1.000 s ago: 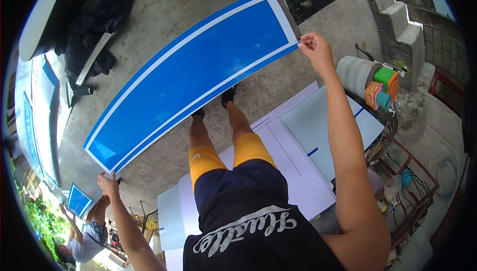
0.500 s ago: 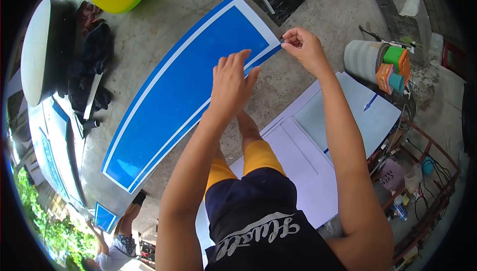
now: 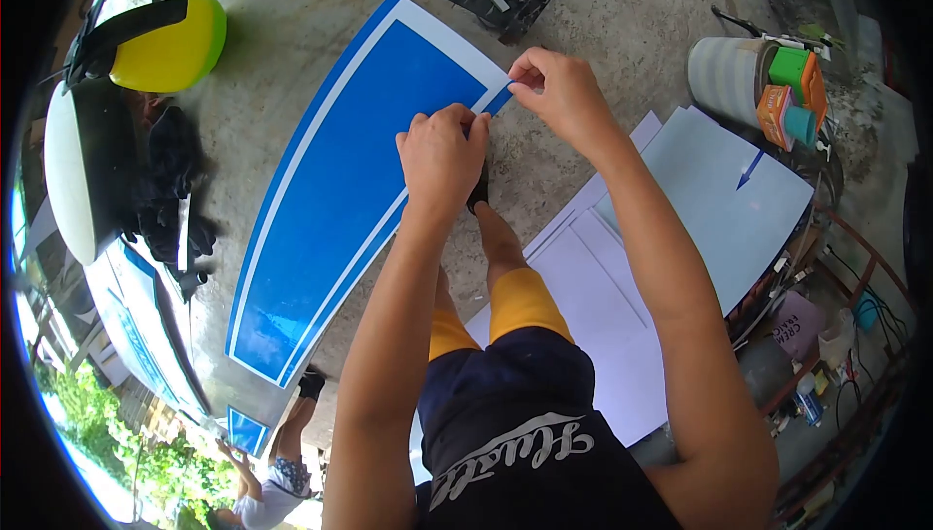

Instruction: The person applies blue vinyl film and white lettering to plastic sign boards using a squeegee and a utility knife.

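A long, curved blue sign panel (image 3: 340,166) with white border stripes lies across the grey surface in front of me. My right hand (image 3: 559,93) is at its upper right corner, thumb and forefinger pinched on the tip of the blue and white edge. Over the panel's near edge, close to that corner, my left hand (image 3: 442,156) has its fingers curled and the thumb drawn against them. Whatever sits between those left fingers is hidden from view.
A yellow helmet-like object (image 3: 175,44) and dark cloth (image 3: 175,156) lie at the left. White sheets (image 3: 583,326) are stacked beside my legs. A striped bucket (image 3: 727,81) stands at the right near small boxes. Another person (image 3: 267,491) holds a small blue sign (image 3: 247,430) at lower left.
My left hand has gone from spread fingers to curled ones, closer to the panel's corner. My right hand stays pinched at the corner. The view has shifted, so the panel appears further left at its top.
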Demonstrator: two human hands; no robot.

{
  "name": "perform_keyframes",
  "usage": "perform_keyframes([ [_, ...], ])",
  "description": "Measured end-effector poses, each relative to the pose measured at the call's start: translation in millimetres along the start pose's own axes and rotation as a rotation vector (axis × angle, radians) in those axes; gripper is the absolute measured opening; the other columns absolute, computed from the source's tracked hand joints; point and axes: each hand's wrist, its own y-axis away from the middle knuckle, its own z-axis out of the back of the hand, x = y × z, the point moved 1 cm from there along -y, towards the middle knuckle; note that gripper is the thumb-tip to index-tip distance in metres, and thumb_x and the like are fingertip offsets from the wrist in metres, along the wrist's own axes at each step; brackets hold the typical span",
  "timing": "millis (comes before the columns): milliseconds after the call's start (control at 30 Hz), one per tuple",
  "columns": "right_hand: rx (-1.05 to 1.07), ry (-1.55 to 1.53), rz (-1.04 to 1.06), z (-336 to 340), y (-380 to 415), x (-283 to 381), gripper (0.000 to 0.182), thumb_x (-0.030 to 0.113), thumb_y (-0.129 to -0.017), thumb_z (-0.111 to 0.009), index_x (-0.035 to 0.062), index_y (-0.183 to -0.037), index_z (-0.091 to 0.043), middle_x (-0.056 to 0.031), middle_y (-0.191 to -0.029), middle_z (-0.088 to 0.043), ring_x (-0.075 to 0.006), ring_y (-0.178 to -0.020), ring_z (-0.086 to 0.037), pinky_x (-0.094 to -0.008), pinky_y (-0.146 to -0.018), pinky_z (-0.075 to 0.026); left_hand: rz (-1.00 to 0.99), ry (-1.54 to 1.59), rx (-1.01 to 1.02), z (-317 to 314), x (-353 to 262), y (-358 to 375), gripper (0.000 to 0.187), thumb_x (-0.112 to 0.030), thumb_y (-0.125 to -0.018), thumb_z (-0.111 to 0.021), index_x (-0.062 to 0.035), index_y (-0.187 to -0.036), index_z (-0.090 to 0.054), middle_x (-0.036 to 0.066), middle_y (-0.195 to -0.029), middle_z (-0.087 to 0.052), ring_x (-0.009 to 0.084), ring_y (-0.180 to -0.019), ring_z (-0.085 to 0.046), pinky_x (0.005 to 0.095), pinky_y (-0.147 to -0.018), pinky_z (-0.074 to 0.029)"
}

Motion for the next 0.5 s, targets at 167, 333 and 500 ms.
perform_keyframes([
  [167, -0.074, 0.142, 0.163, -6, 2, 0, 0.016, 0.004, -0.089, -0.078, 0.0025, -0.101, -0.067, -0.0110, -0.094, -0.074, -0.0300, -0.093, -0.071, -0.0422, -0.085, -0.058, 0.017, -0.031, 0.032, -4, 0, -2, 0.029, -0.036, -0.097, -0.071, -0.0083, -0.095, -0.080, 0.010, -0.085, -0.075, 0.0305, -0.091, -0.066, 0.0441, -0.085, -0.046],
  [333, -0.169, 0.295, 0.376, -9, 6, 4, 0.016, 0.003, -0.089, -0.077, 0.0030, -0.101, -0.067, -0.0114, -0.100, -0.072, -0.0320, -0.096, -0.067, -0.0440, -0.088, -0.057, 0.044, -0.055, 0.026, -6, -4, 0, 0.030, -0.037, -0.098, -0.070, -0.0081, -0.096, -0.080, 0.009, -0.087, -0.075, 0.0294, -0.092, -0.066, 0.0438, -0.086, -0.047],
  [500, -0.207, 0.105, 0.160, 0, 8, -10, 0.015, 0.004, -0.092, -0.074, 0.0016, -0.106, -0.068, -0.0109, -0.101, -0.073, -0.0276, -0.089, -0.071, -0.0398, -0.081, -0.059, 0.052, -0.035, 0.037, -4, -5, 1, 0.028, -0.036, -0.099, -0.070, -0.0099, -0.099, -0.080, 0.008, -0.088, -0.075, 0.0290, -0.094, -0.065, 0.0442, -0.089, -0.045],
])
